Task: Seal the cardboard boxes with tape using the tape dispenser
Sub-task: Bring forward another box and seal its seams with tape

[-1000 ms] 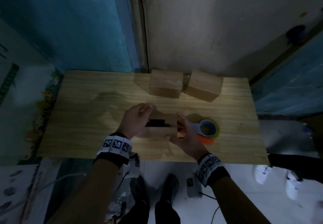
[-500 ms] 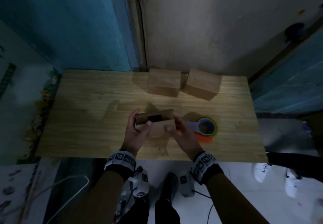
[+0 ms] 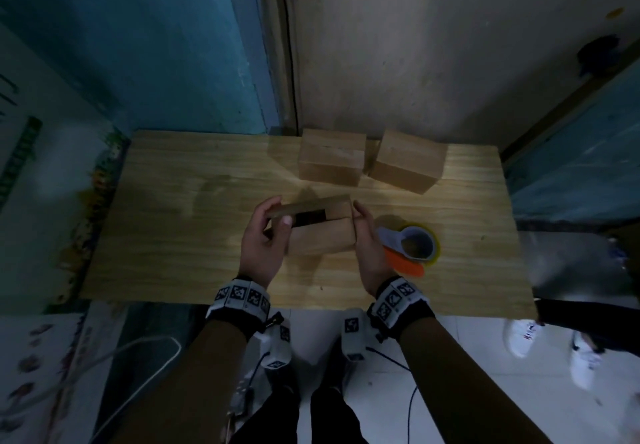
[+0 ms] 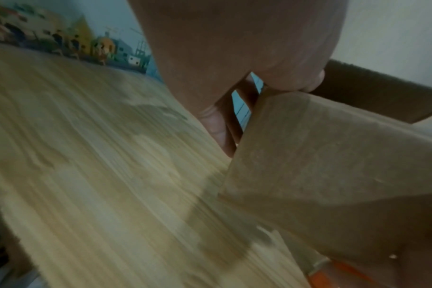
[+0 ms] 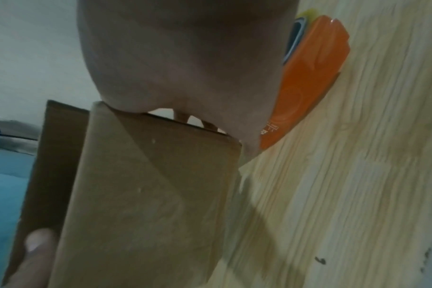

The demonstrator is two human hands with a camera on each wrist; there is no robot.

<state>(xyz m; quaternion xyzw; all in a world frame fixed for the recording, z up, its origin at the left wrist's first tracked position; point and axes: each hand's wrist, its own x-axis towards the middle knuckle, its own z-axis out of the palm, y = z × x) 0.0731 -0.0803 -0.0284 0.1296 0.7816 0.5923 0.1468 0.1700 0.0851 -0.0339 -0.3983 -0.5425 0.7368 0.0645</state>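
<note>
Holding the small brown cardboard box (image 3: 320, 234) between both hands near the front middle of the pale wood-grain tabletop (image 3: 180, 208). Left hand (image 3: 265, 235) grips the left end, thumb pressed on the far top flap. Right hand (image 3: 369, 241) clamps the right end, fingers curled round its far side.

Change over the last second: the left hand was on top of the box, covering the flaps; it has dropped to the left end and the box has shifted slightly left. Top is now exposed: two flaps nearly together, dark gap still showing between them. My read: flaps are being squared up and the seam isn't shut, so taping hasn't started on this one.

Tape dispenser with orange handle, grey body and yellowish roll (image 3: 410, 247) lies flat on the table just right of the right hand, untouched. Right hand will have to let go to fetch it.

Count:
- boxes: 3. One in hand; two closed ones, left (image 3: 330, 157) and right (image 3: 408, 161), side by side at the back edge. Can't tell whether those carry tape.
- dispensers: 1
- hands: 2, both busy.
</note>
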